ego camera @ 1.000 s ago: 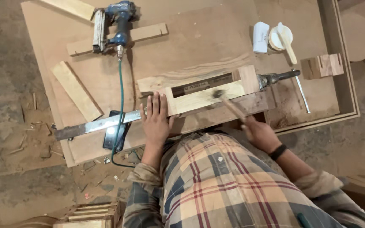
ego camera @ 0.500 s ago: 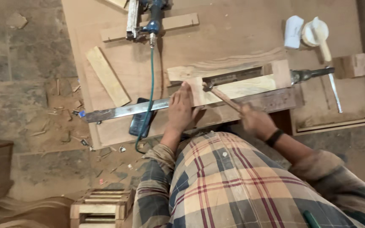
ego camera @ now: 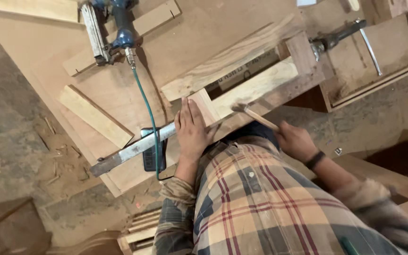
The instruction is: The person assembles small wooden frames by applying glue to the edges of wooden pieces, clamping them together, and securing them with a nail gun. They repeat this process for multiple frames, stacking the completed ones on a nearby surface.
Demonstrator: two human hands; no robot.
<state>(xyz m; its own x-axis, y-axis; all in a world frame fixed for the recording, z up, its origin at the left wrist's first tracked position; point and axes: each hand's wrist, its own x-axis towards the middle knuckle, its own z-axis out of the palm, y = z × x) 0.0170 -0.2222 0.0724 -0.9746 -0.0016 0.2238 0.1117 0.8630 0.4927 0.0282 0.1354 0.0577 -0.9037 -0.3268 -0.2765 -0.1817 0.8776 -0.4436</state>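
Observation:
My left hand (ego camera: 193, 131) lies flat, fingers together, on the near end of a small wooden frame (ego camera: 251, 87) held in a long metal bar clamp (ego camera: 133, 148) on the plywood workbench (ego camera: 175, 42). My right hand (ego camera: 296, 140), with a black wristband, grips the wooden handle of a hammer (ego camera: 253, 114). The hammer's head rests against the near rail of the frame. My plaid shirt hides the bench edge below the frame.
A blue pneumatic nail gun (ego camera: 114, 28) with a green hose (ego camera: 149, 118) lies at the back left of the bench. Loose wooden slats (ego camera: 95, 115) lie left of the frame. A dark flat device (ego camera: 151, 151) sits under the clamp bar. Wood scraps litter the floor at left.
The view has tilted and moved closer. The hammer has come down onto the frame's near rail. My left hand stays pressed on the frame's end.

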